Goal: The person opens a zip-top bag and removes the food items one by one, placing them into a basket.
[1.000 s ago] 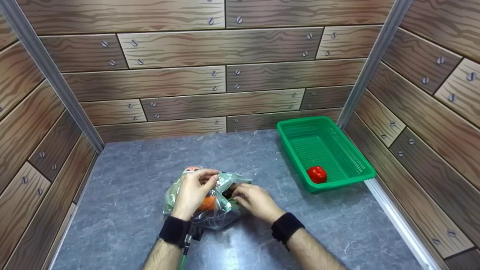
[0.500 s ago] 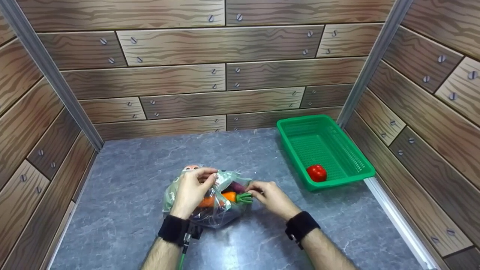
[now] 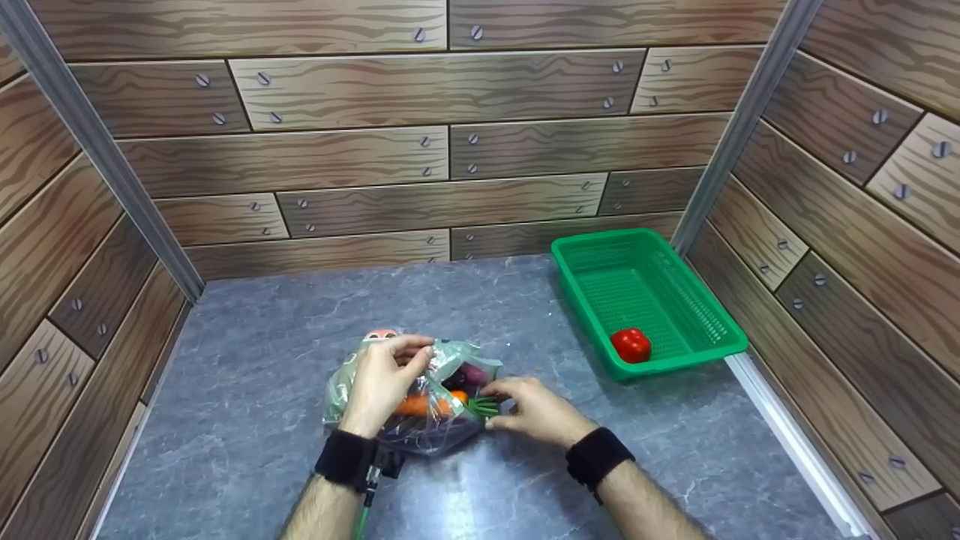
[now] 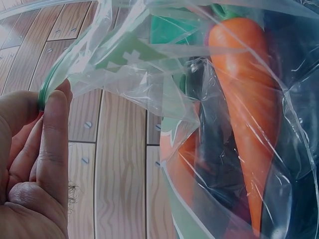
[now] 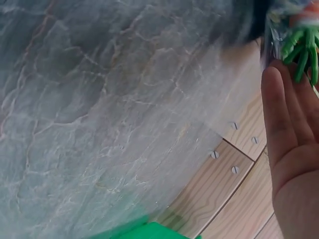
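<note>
A clear and green zip bag [image 3: 442, 435] lies on the grey table, its mouth toward the right. My left hand [image 3: 386, 382] pinches the zip edge of the bag between thumb and fingers, lifting it. Inside lies an orange carrot [image 4: 246, 89], whose green leaves [image 3: 482, 407] poke out at the mouth. A purple vegetable [image 3: 474, 375] shows behind it in the bag. My right hand [image 3: 536, 409] is at the leaves, thumb and index finger spread apart on either side of them. In the right wrist view its straight fingers [image 5: 281, 109] reach the leaf tips.
At the back right stands a green perforated basket [image 3: 559, 262] with a red bell pepper [image 3: 631, 346] in its near corner. Wood-patterned walls [image 3: 360, 157] enclose the table [image 3: 262, 352] at the back and both sides.
My right hand came out of the bag mouth as the carrot's leafy end slid out to the right. Its thumb and index finger then spread around the leaves. The left hand has stayed put.
</note>
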`<state>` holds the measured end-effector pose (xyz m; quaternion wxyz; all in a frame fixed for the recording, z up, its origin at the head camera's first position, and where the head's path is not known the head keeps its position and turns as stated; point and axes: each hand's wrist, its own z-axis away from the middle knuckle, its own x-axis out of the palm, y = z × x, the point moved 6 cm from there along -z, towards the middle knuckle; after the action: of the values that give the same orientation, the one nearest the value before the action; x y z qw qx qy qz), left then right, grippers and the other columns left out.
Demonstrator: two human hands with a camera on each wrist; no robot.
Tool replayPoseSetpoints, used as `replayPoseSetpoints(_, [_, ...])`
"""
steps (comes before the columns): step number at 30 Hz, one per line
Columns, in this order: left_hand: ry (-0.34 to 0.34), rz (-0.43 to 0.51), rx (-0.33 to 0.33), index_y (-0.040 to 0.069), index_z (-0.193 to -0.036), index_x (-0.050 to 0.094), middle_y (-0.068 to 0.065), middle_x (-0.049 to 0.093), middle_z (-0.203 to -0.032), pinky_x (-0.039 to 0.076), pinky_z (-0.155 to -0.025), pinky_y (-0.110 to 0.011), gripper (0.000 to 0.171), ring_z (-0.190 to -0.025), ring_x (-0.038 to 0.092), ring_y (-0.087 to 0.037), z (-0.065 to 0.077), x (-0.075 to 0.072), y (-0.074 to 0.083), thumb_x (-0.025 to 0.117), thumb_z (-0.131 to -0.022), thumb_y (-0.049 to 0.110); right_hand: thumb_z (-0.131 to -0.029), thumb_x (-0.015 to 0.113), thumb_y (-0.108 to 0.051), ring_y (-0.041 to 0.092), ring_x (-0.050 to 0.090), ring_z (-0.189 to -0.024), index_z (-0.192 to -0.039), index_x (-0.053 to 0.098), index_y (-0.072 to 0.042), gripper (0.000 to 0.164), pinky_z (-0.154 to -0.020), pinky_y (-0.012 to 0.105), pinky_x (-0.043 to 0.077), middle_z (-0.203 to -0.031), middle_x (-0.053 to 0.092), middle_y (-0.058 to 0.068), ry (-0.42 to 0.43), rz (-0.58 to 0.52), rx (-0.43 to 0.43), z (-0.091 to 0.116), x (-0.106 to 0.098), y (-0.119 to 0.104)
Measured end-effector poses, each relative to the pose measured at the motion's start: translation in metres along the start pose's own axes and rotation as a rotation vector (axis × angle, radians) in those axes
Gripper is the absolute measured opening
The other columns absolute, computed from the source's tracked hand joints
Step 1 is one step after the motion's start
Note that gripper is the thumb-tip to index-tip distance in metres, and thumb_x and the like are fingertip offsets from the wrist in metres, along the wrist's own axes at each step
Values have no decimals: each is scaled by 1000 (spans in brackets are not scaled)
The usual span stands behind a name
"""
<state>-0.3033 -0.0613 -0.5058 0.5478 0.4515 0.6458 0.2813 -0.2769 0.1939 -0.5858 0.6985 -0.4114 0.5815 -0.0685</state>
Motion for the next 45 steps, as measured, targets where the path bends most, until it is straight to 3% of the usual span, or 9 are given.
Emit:
replayPoseSetpoints(5, [-4,4,-4,10,-124,90,-8,91,-113,73,-94,-34,17,-103,88,-22,1,0,-1,83,-109,14,-101,92,-16,33,80,-127,-143,80,-8,44,-115,55,67,-139,84,11,34,115,-59,0,4,-6])
replayPoseSetpoints(12, [-5,32,-3,7,-125,90,-10,91,-113,73,-95,-36,19,-103,88,-24,1,0,0,82,-109,12,-106,86,-18,32,82,-125,-144,80,-10,39,-112,53,69,-139,85,11,79,93,-65,5,-7,-5])
replayPoseSetpoints(17, [-2,26,4,8,-124,90,-9,91,-112,72,-93,-34,18,-101,88,-22,1,-1,1,83,-109,15,-107,84,-10,34,84,-120,-143,80,-6,36,-106,53,72,-136,85,15,111,76,-110,9,-23,-9])
replayPoseSetpoints(23, [0,27,4,8,-125,90,-9,91,-112,73,-92,-33,18,-100,88,-22,-1,-2,1,83,-110,14,-101,89,-2,32,87,-117,-135,83,-5,35,-103,46,73,-131,88,15,194,195,-202,16,-44,-19])
replayPoseSetpoints(34, [3,22,1,8,-123,91,-9,91,-111,73,-93,-34,17,-100,88,-22,-1,-2,1,82,-109,13,-102,90,-4,29,86,-121,-135,86,-9,33,-105,45,73,-134,88,9,236,310,-248,27,-75,-26])
replayPoseSetpoints(45, [5,25,2,9,-124,91,-10,91,-112,72,-91,-30,18,-100,88,-23,-1,-2,0,84,-108,13,-102,90,-4,29,87,-119,-125,90,-12,24,-99,41,74,-135,88,9,288,261,-257,43,-108,-19])
